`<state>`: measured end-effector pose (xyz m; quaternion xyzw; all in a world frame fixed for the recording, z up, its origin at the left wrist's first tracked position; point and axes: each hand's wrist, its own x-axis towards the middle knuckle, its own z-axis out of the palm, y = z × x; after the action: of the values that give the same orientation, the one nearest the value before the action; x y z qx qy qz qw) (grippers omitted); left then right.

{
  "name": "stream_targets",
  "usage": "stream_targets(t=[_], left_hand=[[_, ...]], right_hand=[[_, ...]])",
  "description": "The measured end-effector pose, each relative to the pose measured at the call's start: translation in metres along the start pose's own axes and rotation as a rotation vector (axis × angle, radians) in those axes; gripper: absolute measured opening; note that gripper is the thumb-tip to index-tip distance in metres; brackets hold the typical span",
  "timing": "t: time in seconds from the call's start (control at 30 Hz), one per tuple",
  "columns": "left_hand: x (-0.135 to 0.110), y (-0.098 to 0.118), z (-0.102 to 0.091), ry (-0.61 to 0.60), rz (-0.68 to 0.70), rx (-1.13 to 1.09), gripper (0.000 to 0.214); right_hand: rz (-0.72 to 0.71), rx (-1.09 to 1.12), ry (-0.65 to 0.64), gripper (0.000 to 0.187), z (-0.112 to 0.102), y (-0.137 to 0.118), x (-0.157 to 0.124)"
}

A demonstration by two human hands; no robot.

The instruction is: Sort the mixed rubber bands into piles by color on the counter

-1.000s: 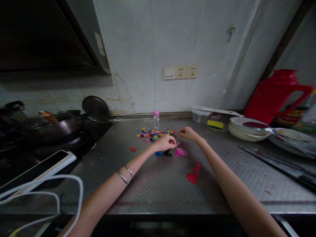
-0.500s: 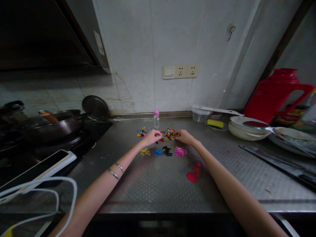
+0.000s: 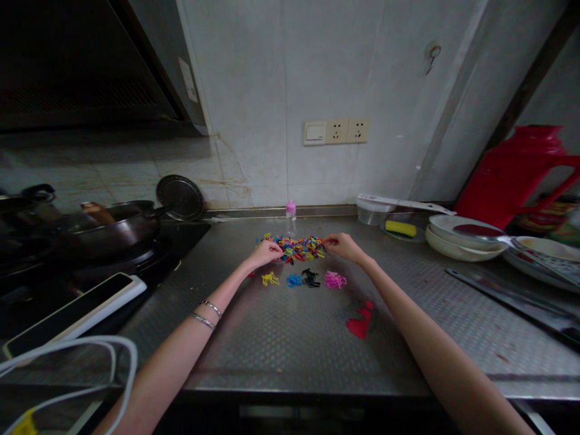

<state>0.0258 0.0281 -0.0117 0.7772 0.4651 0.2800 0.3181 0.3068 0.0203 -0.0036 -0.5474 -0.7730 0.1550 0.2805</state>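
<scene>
A mixed pile of small multicoloured loops, like elastic hair bands, lies on the steel counter. At the pile's left edge is my left hand, fingers pinched; whatever they hold is too small to make out. My right hand touches the pile's right edge with fingertips closed together, their contents hidden. Nearer to me sit sorted heaps: yellow loops, blue loops, black loops and pink loops. Some red pieces show partly behind my left wrist.
A small clear bottle with a pink cap stands behind the pile. Red patches mark the counter near my right forearm. To the right are a yellow sponge, stacked bowls and a red jug; a pan is at left.
My left hand has moved left from the middle of the pile to its left edge, uncovering more loops. My right hand stays at the right edge. The view has shifted slightly.
</scene>
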Motion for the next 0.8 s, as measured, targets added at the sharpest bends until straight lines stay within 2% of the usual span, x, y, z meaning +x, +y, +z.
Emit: stream_targets(t=[0.1,0.2,0.33,0.43,0.57,0.8], left_hand=[[-0.001,0.002,0.003,0.000,0.034,0.138,0.019],[-0.002,0.004,0.008,0.021,0.044,0.284,0.018],[-0.003,0.012,0.015,0.043,0.034,0.361,0.026],[-0.005,0.021,0.021,0.096,-0.010,0.396,0.032],[-0.007,0.028,0.029,0.135,-0.043,0.470,0.033],[-0.005,0.028,0.030,0.094,0.007,0.484,0.018]], right_hand=[[-0.031,0.190,-0.219,0.034,-0.007,-0.013,0.000],[-0.084,0.270,-0.448,0.034,-0.009,-0.026,-0.004],[-0.086,0.265,-0.610,0.034,-0.005,-0.035,-0.008],[-0.058,0.258,-0.612,0.037,-0.005,-0.034,-0.008],[-0.059,0.242,-0.543,0.034,-0.007,-0.030,-0.007],[-0.060,0.233,-0.438,0.031,-0.007,-0.026,-0.006]])
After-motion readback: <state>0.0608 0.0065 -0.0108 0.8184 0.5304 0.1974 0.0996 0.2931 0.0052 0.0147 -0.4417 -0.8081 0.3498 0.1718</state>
